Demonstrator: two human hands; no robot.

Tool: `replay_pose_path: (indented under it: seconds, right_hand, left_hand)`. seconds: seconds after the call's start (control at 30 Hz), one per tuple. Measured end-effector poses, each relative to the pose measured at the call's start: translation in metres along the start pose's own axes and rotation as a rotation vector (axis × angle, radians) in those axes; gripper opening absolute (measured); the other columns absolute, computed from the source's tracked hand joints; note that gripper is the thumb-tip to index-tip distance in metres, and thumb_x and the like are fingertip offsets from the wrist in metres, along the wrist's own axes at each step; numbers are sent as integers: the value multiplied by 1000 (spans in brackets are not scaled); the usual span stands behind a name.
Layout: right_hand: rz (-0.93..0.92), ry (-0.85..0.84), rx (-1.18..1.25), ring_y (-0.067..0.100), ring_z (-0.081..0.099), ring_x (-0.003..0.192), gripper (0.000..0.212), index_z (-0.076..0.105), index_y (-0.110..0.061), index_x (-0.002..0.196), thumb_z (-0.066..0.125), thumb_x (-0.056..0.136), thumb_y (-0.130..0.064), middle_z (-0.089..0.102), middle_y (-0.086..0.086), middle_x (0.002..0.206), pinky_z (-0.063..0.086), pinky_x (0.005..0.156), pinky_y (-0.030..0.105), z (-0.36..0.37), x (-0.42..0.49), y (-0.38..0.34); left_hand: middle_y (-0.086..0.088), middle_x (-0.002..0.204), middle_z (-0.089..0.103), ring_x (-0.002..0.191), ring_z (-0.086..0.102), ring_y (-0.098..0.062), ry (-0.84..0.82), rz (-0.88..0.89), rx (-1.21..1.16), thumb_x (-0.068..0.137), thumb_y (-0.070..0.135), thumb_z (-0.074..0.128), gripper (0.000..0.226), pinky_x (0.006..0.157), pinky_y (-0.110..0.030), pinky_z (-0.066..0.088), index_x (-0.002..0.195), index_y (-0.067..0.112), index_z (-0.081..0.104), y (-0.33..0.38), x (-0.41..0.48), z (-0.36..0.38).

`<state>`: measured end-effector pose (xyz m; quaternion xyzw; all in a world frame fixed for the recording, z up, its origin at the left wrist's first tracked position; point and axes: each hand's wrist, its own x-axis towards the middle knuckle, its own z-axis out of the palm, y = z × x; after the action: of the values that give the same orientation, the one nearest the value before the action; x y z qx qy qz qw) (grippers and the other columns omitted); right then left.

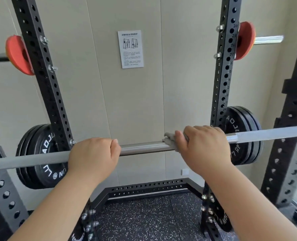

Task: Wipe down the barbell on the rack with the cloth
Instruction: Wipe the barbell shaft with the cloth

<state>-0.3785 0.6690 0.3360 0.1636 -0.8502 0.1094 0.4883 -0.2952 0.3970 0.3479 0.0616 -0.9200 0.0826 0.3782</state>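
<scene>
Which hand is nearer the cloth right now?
Right. The right hand grips the cloth around the barbell; the left hand grips the barbell directly, apart from the cloth.

Barbell [144, 148] silver: shiny steel in the middle, matte pale grey left and right. Cloth [169, 138] grey. Rack [45, 70] black with rows of round holes; white numbers [231, 54] on its right side. Plates [40, 153] black, white lettering. Discs [17, 54] up high orange-red. Near floor [144, 214] black, pale speckle. Far wall [135, 101] plain cream. Sheet [130, 49] white, black print and line drawings. Bolts [43, 39] silver.
</scene>
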Motion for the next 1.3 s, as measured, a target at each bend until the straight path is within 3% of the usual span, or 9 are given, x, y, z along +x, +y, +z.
replay_pose_path:
  seconds: [0.17,0.3,0.5,0.7,0.8,0.9,1.0,1.17,1.3]
  right_hand:
    - [-150,-42,75,24,51,67,44,58,-24,78,35,105,-51,55,-5,72,41,71,40,11,-10,-41]
    - [-223,-122,81,16,54,71,51,61,-30,90,25,105,-63,55,-12,78,46,76,37,5,-9,4]
    - [33,8,16,23,52,63,48,56,-23,70,35,104,-49,51,-8,64,43,74,41,-2,-10,60]
    - [-219,-2,75,20,52,64,37,65,-24,84,37,104,-40,57,-7,74,41,66,38,2,-10,58]
    - [-132,9,51,20,45,56,37,59,-22,72,41,100,-38,50,-8,62,39,60,35,-2,-6,100]
    - [-1,8,-4,20,42,53,39,48,-20,63,40,97,-35,44,-7,56,42,62,38,-8,-5,123]
    - [50,46,-6,24,47,63,39,52,-20,67,37,99,-37,50,-5,64,40,72,41,-6,-12,106]
    - [-210,35,65,24,55,80,39,65,-23,94,35,108,-44,60,-4,88,43,81,42,-1,-23,102]
    - [-173,48,60,23,54,71,41,63,-22,85,38,107,-47,57,-6,77,42,75,40,-3,-18,151]
  left_hand:
    - [4,55,48,55,48,-22,-73,3,5,102,45,22,54,53,-30,33,57,21,41,38,15,-6]
    - [5,54,46,54,50,-24,-60,31,-49,105,45,26,54,52,-29,37,57,21,36,62,17,-4]
    - [4,50,43,50,44,-23,-5,63,-115,102,47,31,53,48,-28,26,58,20,37,85,23,-6]
    - [4,61,50,61,51,-27,-87,69,-137,105,48,23,55,55,-32,36,64,19,45,128,42,-4]
    - [1,62,53,61,53,-27,-142,1,-138,105,51,21,61,57,-31,39,62,16,47,130,42,-2]
    - [3,58,51,58,52,-29,-63,-21,-70,103,51,21,59,54,-29,36,60,18,45,132,36,3]
    - [4,48,42,48,45,-30,33,-13,-22,102,45,24,56,50,-25,29,54,21,40,130,33,11]
    - [-2,42,44,38,31,-25,241,52,-45,95,35,33,51,53,-19,18,50,16,48,130,24,24]
    - [-4,43,39,36,36,-27,340,75,-37,95,28,35,47,53,-20,21,50,15,43,133,21,24]
